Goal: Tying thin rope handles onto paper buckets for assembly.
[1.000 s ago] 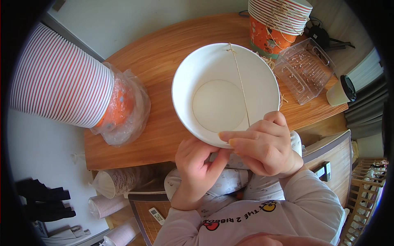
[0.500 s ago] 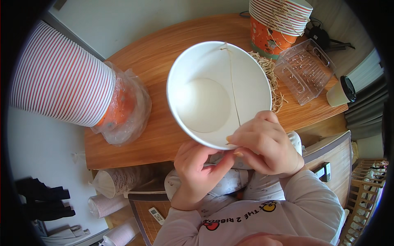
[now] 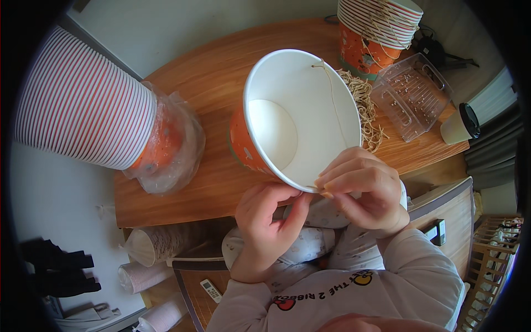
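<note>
Head view: I had the white-lined bucket (image 3: 307, 119) tilted at the near edge of the counter (image 3: 204, 88); the left hand (image 3: 268, 218) had its grip closed on the rim, the right hand (image 3: 365, 190) pinched twine (image 3: 336, 108).

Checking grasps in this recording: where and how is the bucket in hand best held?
Likely a thumb-and-finger pinch on the near rim of the bucket, from the person's left: it opens upward, baring that edge, and looks too wide to span. The left hand is there.
</note>
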